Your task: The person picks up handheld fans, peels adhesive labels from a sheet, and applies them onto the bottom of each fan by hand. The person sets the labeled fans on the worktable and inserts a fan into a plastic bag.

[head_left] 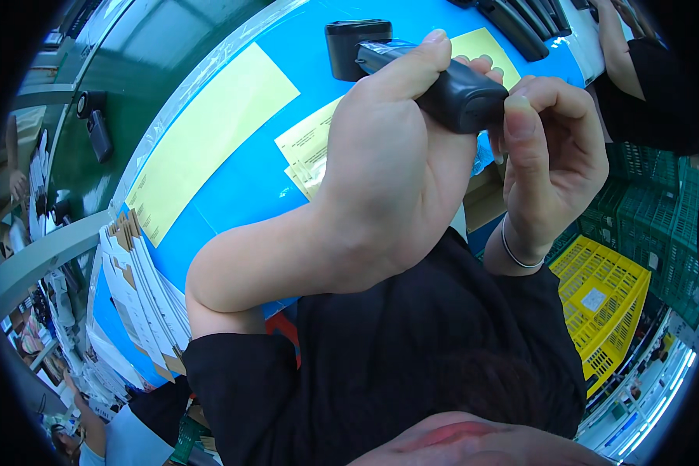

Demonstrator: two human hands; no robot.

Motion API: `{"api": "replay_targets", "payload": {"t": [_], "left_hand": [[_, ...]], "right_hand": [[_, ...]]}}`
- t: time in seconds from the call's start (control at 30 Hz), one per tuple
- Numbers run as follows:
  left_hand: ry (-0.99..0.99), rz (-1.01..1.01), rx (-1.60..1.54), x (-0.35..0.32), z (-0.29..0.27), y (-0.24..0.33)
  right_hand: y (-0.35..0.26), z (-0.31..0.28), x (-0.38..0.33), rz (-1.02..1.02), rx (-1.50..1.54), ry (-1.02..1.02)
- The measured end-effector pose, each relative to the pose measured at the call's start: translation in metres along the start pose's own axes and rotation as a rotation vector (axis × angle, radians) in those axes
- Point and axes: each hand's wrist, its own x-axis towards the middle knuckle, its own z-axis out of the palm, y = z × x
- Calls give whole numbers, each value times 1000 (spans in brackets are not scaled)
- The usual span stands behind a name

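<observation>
My left hand (388, 167) is wrapped round a dark, smooth, elongated handheld device (464, 97), its thumb lying along the top. The device tilts down to the right, and its far left end has a shiny, film-like surface. At the rounded right end, the thumb and index finger of my right hand (555, 159) are pinched together; whether something thin is between them is hidden. A black open-topped holder or box (349, 50) stands on the blue table just beyond the device. Printed yellow sheets (307, 147) lie under and beside my left wrist.
A long yellow sheet (217, 140) lies along the blue tabletop (233, 198). Folded white cartons (144, 291) stand at the left edge. Several black devices (520, 27) lie at the far right, near another person's arm (621, 50). Yellow (602, 303) and green crates (637, 210) stand at right.
</observation>
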Motion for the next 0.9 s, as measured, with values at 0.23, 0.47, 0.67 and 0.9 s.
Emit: {"api": "replay_targets", "payload": {"t": [0.23, 0.47, 0.67, 0.9], "left_hand": [[-3, -68, -116, 17, -17, -8], [149, -107, -26, 16, -10, -1], [121, -146, -11, 13, -17, -1], [-6, 111, 147, 56, -42, 59]], "right_hand": [[0, 3, -2, 4, -24, 21], [1, 6, -2, 18, -53, 37], [2, 9, -2, 29, -247, -20], [40, 2, 8, 183, -149, 136]]}}
